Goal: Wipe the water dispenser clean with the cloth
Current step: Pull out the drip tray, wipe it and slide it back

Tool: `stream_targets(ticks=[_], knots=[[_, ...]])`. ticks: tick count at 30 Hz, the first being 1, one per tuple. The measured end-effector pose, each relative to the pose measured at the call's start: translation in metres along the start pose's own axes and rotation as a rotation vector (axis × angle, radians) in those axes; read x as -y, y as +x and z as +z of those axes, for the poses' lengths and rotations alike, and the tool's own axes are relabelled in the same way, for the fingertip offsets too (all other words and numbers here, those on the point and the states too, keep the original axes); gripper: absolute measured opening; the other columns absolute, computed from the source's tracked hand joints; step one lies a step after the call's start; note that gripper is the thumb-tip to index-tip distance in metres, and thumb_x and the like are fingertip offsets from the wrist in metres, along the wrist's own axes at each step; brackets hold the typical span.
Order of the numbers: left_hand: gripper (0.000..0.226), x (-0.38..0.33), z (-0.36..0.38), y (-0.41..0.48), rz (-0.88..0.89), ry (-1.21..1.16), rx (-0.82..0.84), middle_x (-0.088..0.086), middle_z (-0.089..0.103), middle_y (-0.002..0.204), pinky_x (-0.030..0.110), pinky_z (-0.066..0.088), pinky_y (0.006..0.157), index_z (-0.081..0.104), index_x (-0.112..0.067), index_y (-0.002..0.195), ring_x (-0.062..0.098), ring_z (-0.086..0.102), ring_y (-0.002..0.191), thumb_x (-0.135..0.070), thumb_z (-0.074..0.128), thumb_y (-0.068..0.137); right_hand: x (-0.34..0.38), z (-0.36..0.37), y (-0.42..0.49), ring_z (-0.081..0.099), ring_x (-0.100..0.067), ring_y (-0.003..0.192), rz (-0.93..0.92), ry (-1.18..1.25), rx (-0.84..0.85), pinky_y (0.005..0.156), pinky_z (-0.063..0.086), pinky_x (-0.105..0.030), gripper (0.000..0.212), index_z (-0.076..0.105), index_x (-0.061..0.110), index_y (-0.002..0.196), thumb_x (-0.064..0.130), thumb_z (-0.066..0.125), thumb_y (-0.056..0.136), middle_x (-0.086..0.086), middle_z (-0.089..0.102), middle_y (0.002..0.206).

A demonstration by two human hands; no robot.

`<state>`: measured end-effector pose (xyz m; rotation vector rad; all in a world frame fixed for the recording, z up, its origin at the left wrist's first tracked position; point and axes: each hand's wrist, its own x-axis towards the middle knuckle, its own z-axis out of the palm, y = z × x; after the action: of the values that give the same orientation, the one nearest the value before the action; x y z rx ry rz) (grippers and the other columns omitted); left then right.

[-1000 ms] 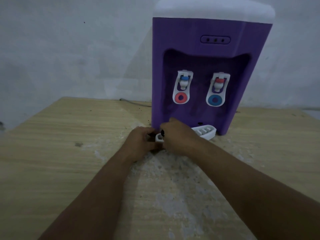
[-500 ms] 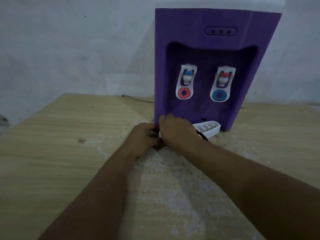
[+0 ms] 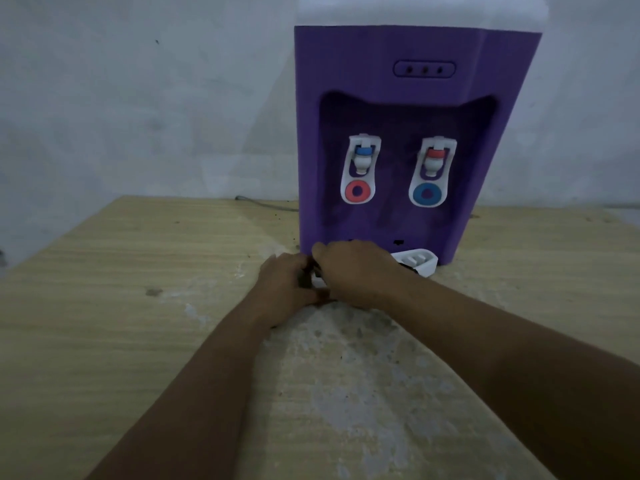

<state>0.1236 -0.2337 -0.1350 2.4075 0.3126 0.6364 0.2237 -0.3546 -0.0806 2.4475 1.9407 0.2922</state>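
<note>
dispenser (image 3: 346, 81): purple body, white top (image 3: 415, 8), stands upright on the far side of the desk (image 3: 104, 306), back near the wall (image 3: 138, 98)

front recess has two white taps side by side: left tap (image 3: 360, 171) has a blue cap and red ring, right tap (image 3: 431, 173) a red cap and blue ring. oval panel (image 3: 424, 69) with three dark dots sits above the recess

white tray (image 3: 417, 261) lies at the dispenser's foot, touching its base. only its right end and a small white bit between the hands show, the rest is under the right hand

right hand (image 3: 356, 271): knuckles up, laid across the tray, fingers curled down over it right at the dispenser base, so it is grasping the tray

left hand (image 3: 287, 285): just beside the right, touching it, fingers curled in at the tray's left end. fingertips hidden, cannot tell whether it actually grips anything

both forearms reach in from the near edge over a pale scuffed patch (image 3: 346, 375) of the desk

grey cable (image 3: 266, 204) runs along the desk's back edge, left of the dispenser
</note>
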Motion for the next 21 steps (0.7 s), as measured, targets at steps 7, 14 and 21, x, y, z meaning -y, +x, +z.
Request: stream_targets(ticks=[7, 14, 21], knots=[[0.018, -0.001, -0.001, 0.001, -0.017, -0.095, -0.023, -0.011, 0.069, 0.075, 0.011, 0.042, 0.059, 0.071, -0.022, 0.08, -0.003, 0.064, 0.071, -0.017, 0.084, 0.069, 0.02, 0.003, 0.011, 0.061, -0.031, 0.096, 0.291, 0.053, -0.007, 0.067, 0.035, -0.036, 0.017, 0.05, 0.009, 0.11, 0.016, 0.047, 0.094, -0.012, 0.063, 0.109], [0.022, 0.0, -0.003, -0.001, -0.033, -0.08, -0.035, -0.019, 0.071, 0.071, 0.049, 0.037, 0.101, 0.074, -0.03, 0.083, -0.007, 0.063, 0.07, -0.041, 0.085, 0.067, 0.012, -0.034, 0.015, 0.057, -0.027, 0.103, 0.242, -0.324, 0.255, 0.07, 0.037, -0.035, 0.025, 0.062, 0.013, 0.116, 0.019, 0.046, 0.097, -0.007, 0.06, 0.12], [0.029, 0.0, -0.001, -0.002, -0.065, -0.071, -0.067, -0.021, 0.069, 0.087, 0.042, 0.006, 0.119, 0.074, -0.03, 0.091, -0.018, 0.055, 0.084, -0.041, 0.085, 0.067, -0.032, -0.047, -0.005, 0.046, -0.02, 0.075, 0.232, 0.037, 0.02, 0.065, 0.037, -0.036, 0.013, 0.047, 0.016, 0.101, 0.028, 0.046, 0.1, -0.001, 0.045, 0.09]])
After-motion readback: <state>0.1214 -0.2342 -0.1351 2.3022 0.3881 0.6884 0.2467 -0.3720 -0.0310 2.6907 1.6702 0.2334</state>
